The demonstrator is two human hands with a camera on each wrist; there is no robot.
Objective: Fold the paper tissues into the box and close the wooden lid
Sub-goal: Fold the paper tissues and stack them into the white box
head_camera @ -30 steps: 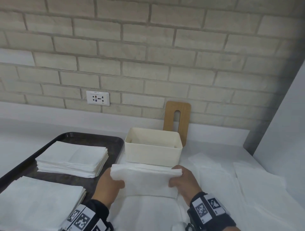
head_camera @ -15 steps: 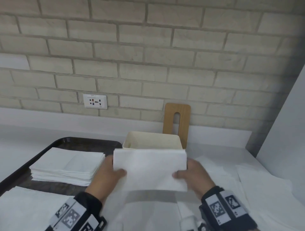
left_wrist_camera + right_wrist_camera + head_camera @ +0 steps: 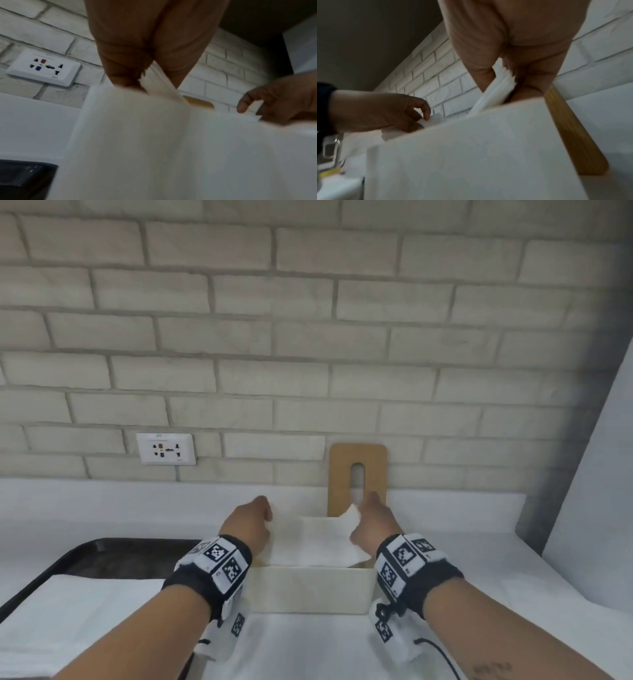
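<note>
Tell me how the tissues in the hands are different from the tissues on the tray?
The held tissues are pinched by the left hand and right hand over the box; the tray tissues lie flat, untouched, on the tray. Both are white.

no legible text, wristband markers (image 3: 219, 556) only patterned

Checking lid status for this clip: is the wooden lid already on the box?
No. The lid stands upright against the brick wall behind the box, whose top is open.
</note>
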